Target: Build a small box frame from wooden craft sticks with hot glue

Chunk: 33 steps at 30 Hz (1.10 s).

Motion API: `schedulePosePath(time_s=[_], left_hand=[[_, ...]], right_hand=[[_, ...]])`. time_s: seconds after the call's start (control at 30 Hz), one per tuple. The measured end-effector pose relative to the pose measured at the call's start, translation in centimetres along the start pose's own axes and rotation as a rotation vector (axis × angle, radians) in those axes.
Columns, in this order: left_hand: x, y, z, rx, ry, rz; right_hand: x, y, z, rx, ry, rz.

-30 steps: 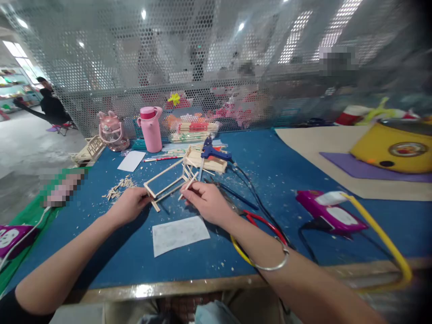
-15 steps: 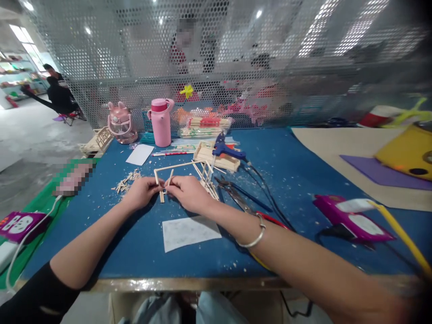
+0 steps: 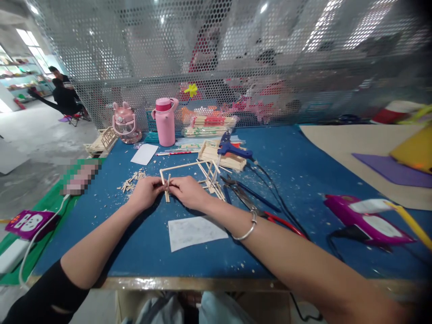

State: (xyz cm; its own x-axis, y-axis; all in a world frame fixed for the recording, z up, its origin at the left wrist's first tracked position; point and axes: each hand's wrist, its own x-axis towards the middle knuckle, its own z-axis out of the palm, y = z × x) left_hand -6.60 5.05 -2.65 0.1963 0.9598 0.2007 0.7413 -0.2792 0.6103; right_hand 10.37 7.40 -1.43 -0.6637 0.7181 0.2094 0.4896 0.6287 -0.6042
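Observation:
Both hands meet at the near left corner of a small frame of thin wooden sticks [image 3: 182, 167] on the blue table. My left hand [image 3: 146, 192] pinches the frame's corner, its fingertips closed on the sticks there. Opposite it, my right hand [image 3: 188, 191] holds a short wooden stick [image 3: 169, 178] upright against that corner; the fingertips of the two hands nearly touch. Beyond the right hand, the frame's other end has slanting sticks [image 3: 216, 180]. A blue glue gun [image 3: 232, 149] rests on a shallow wooden tray [image 3: 205, 150] behind the frame.
Pliers [image 3: 243, 193] lie right of the frame. Small stick offcuts [image 3: 132, 181] are heaped on the left, and a white paper [image 3: 197, 231] lies in front. A pink bottle [image 3: 165, 123] stands behind. A purple power strip [image 3: 366, 220] is at right.
The upright stick in my right hand has moved left, close against the frame's corner post. My hands are closer together. The whole view has shifted slightly.

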Motion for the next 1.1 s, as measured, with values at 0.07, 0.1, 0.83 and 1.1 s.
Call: schedulePosePath(time_s=[0.07, 0.1, 0.83, 1.1], left_hand=[[0.0, 0.0, 0.0, 0.001, 0.002, -0.001], [0.0, 0.0, 0.0, 0.003, 0.005, -0.001], [-1.2, 5.1, -2.8, -0.322, 0.277, -0.182], [-0.3, 5.5, -3.1, -0.353, 0.191, -0.235]], right_hand=[[0.0, 0.0, 0.0, -0.03, -0.007, -0.018], [0.0, 0.0, 0.0, -0.048, -0.012, -0.025], [-0.1, -1.5, 0.1, -0.308, -0.023, 0.038], [0.1, -0.6, -0.5, -0.074, -0.01, 0.004]])
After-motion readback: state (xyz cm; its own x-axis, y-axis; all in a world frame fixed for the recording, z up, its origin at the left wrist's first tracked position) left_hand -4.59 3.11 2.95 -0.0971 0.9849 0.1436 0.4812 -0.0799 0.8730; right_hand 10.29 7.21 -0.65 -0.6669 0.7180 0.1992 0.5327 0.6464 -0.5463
